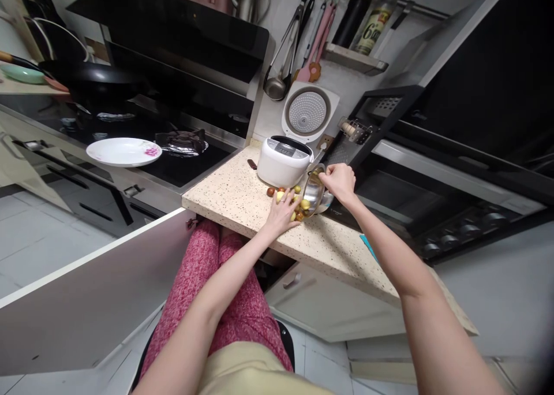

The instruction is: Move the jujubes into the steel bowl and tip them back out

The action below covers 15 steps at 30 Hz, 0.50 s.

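Note:
My right hand (340, 182) is closed on the rim of a shiny metal bowl (312, 192), which is tipped on its side with its mouth facing left. Small round fruits, some yellow-green (305, 204) and some red-brown (270, 192), lie on the speckled counter (225, 196) at the bowl's mouth; their exact kind I cannot tell. Over them rests my left hand (282, 213), fingers spread, touching several and partly hiding them. Just behind stands a white rice cooker (281, 167) with its lid (308, 112) raised.
A white flowered plate (123, 152) sits at the stove's front edge, near a black wok (95, 77). An oven (450, 198) borders the counter on the right. An open cabinet door (95, 291) juts out at the left of my legs. Utensils (281, 83) hang on the wall.

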Motion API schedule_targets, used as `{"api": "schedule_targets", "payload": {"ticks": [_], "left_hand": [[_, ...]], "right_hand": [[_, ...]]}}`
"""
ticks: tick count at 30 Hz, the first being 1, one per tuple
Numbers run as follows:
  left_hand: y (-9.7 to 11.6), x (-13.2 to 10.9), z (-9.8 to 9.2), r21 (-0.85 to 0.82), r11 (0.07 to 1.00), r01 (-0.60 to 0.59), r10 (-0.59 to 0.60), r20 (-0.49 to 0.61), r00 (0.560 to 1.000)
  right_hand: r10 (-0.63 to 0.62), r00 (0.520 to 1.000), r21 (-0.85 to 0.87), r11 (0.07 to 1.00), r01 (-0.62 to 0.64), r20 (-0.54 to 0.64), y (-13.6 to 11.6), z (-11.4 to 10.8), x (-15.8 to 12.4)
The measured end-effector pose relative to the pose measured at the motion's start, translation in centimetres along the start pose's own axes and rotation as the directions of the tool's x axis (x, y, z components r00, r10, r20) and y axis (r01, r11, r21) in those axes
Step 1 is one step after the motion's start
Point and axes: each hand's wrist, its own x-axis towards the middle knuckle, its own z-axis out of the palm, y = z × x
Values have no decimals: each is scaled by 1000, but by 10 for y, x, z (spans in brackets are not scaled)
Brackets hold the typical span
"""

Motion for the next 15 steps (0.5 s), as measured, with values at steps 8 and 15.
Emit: {"api": "schedule_targets", "payload": {"ticks": [8,15], "left_hand": [[2,-1,-2,165,977,-137,128,65,990],[-1,0,2,218,950,-225,207,105,973]], "right_hand": [[-45,999,-120,992,44,-5,-10,-7,-13],[-48,999,-190,980,51,22,-12,-9,-18]]}}
